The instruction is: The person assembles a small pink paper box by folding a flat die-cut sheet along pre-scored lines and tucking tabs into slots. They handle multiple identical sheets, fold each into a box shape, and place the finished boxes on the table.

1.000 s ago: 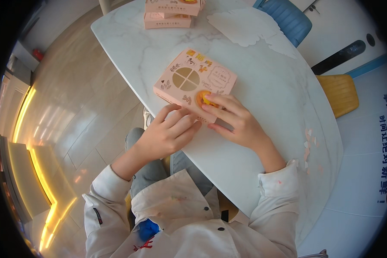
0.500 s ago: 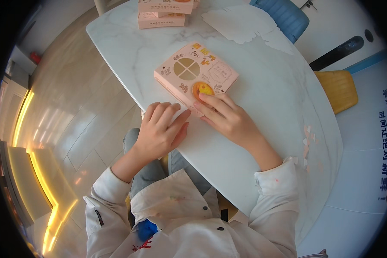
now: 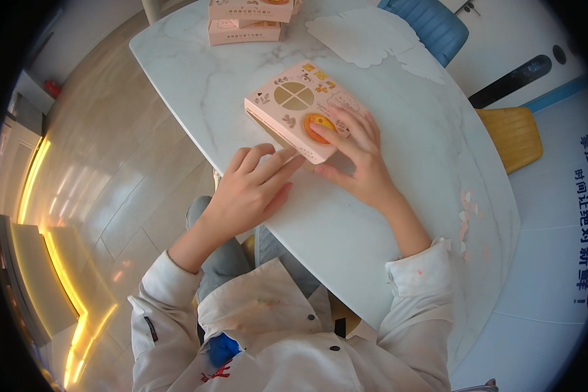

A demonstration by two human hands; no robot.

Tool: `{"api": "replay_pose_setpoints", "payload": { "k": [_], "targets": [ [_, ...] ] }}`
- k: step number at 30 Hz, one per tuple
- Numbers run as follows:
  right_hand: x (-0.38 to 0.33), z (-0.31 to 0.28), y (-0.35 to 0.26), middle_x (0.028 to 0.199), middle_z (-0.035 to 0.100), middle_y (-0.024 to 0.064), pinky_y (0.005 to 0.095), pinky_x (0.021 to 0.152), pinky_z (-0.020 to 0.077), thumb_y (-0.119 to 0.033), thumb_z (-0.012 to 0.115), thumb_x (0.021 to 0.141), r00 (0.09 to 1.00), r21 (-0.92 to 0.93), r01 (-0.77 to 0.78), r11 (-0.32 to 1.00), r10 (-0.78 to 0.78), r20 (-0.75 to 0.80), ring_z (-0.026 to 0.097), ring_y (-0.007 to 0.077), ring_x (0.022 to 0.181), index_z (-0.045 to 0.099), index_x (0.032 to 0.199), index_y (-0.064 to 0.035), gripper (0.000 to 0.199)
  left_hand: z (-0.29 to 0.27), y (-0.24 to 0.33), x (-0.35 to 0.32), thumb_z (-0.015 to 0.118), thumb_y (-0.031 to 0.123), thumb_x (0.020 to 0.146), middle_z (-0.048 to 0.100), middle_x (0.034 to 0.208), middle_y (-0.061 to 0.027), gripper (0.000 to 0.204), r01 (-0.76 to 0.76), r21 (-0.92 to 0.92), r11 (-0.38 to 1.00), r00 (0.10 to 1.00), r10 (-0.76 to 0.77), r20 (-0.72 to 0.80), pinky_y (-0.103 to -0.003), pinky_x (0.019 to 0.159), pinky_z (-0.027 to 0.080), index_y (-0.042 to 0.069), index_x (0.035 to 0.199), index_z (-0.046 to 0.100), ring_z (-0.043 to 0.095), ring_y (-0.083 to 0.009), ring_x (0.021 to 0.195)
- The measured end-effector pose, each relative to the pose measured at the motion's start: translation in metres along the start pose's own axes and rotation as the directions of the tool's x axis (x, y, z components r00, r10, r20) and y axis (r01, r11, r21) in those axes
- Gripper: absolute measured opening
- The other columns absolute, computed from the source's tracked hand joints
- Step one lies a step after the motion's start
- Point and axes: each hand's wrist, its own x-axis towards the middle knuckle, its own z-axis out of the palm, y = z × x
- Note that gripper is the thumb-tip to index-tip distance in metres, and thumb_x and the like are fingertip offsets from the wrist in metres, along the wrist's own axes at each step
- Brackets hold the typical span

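A flat pink cardboard box (image 3: pixel 306 108) lies on the table, with a round four-pane window and a printed tart on its lid. A darker gap runs along its near left side. My right hand (image 3: pixel 358 153) holds the near right part of the box, fingers spread over the lid and thumb by the near corner. My left hand (image 3: pixel 253 185) is at the near left edge, with its index and middle fingers stretched out and their tips touching the box near that corner. The other fingers of the left hand are loosely bent, and nothing shows in its palm.
More pink boxes (image 3: pixel 245 31) are stacked at the table's far left end. White cut-out sheets (image 3: pixel 362 36) lie farther back, and small paper scraps (image 3: pixel 464 222) are at the right. A blue chair (image 3: pixel 431 27) and a yellow chair (image 3: pixel 513 137) stand beyond the marble-patterned table (image 3: pixel 209 85).
The box has shifted slightly right, and the gap on its near left side now shows. My right hand has moved up and spread over the lid; my left fingers have reached the near edge.
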Motion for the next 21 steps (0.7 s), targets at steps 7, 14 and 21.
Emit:
{"api": "replay_pose_setpoints", "payload": {
  "k": [7,14,21],
  "targets": [
    [0.0,-0.005,-0.002,0.122,0.06,0.0034,0.0443,0.104,0.0325,-0.012,0.077,0.075,0.997,-0.017,0.07,0.997,-0.07,0.021,0.053,0.0232,0.115,0.071,0.116,-0.0208,0.041,0.013,-0.004,0.005,0.072,0.005,0.073,0.063,0.111,-0.0077,0.035,-0.079,-0.136,0.988,0.997,0.079,-0.001,-0.039,0.085,0.051,0.005,0.107,0.066,0.058,-0.0292,0.1],
    [0.003,-0.007,-0.013,0.113,0.06,0.0043,0.0418,0.1,0.0365,-0.014,0.078,0.074,0.989,-0.026,0.125,0.992,-0.123,0.085,0.053,0.0233,0.112,0.072,0.107,-0.0155,0.033,0.006,-0.008,-0.001,0.067,-0.004,0.073,0.062,0.11,-0.0106,0.037,-0.023,-0.17,0.985,0.992,0.002,-0.123,-0.039,0.087,0.049,0.004,0.108,0.068,0.058,-0.0287,0.101],
    [0.004,-0.011,-0.014,0.116,0.062,0.0036,0.0408,0.098,0.0394,-0.01,0.079,0.073,0.993,0.133,0.043,0.99,-0.057,0.105,0.055,0.0246,0.112,0.071,0.106,-0.0128,0.034,-0.013,-0.055,0.02,0.064,-0.007,0.077,0.059,0.129,-0.0114,0.046,0.254,-0.146,0.956,0.933,-0.282,-0.223,-0.042,0.099,0.046,0.005,0.121,0.065,0.053,-0.0333,0.12]
  ]
}}
